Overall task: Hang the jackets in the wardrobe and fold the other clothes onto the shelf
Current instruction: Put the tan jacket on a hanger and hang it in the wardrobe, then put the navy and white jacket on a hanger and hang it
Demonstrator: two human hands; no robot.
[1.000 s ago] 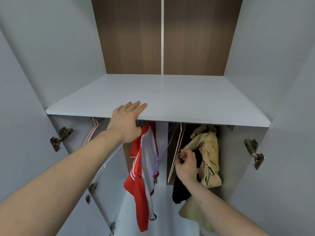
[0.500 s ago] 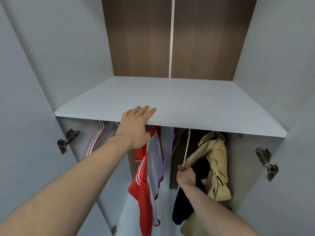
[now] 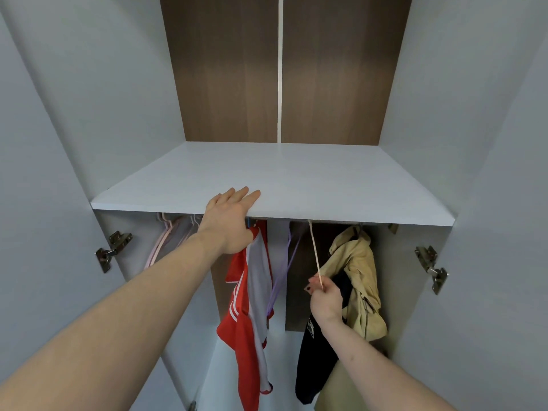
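Note:
My left hand [image 3: 229, 221] rests with straight fingers on the front edge of the white wardrobe shelf [image 3: 326, 185]. Below the shelf hangs a red and white jacket [image 3: 252, 295], just under that hand. My right hand [image 3: 324, 296] pinches the lower end of a beige hanger [image 3: 314, 250] that reaches up under the shelf. A black garment [image 3: 314, 363] hangs down beside that hand and wrist. To the right hangs a tan jacket [image 3: 360, 274]. The rail is hidden by the shelf.
Purple hangers [image 3: 284, 268] hang between the red jacket and the beige hanger. Pink hangers [image 3: 169, 238] hang at the left. Both wardrobe doors stand open, with metal hinges at left [image 3: 111, 252] and right [image 3: 431, 266]. A brown back panel [image 3: 225, 69] rises behind the shelf.
My right hand has dropped lower along the beige hanger, which now hangs straighter. The view has tilted slightly. My left hand stays on the shelf edge.

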